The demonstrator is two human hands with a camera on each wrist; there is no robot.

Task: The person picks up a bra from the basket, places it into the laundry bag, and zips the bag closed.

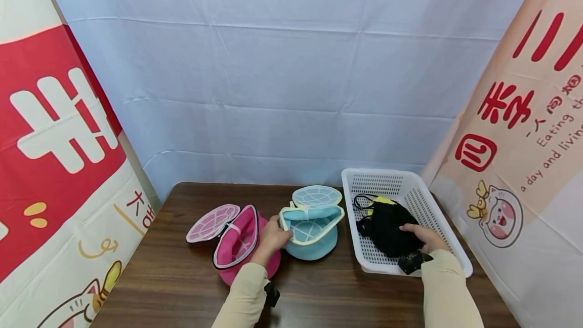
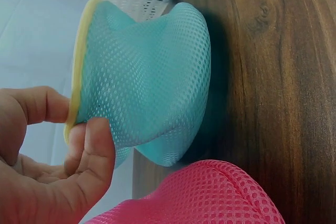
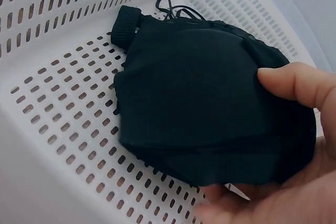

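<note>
left hand (image 1: pixel 272 241) pinches the yellow-rimmed, rounded blue mesh bag (image 2: pixel 147 77) — right hand (image 1: pixel 428 239) grips smooth black cloth (image 3: pixel 194 87)

"What has the right hand (image 3: pixel 317 184) got there?"

"A black cloth piece (image 3: pixel 194 103) with a smooth, rounded face. The thumb (image 3: pixel 286 81) presses on top, toward the right, and the fingers (image 3: pixel 231 211) are curled at the lower edge."

"And that bit poking out?"

"A ribbed dark band (image 3: pixel 126 26), at the upper left corner. Just beside it, thin dark cords (image 3: pixel 181 11) loop out along the top edge."

"Is the cloth lifted?"

"I can't tell. It's inside the white plastic basket (image 3: pixel 26 166), over the floor with its rows of slots."
</note>
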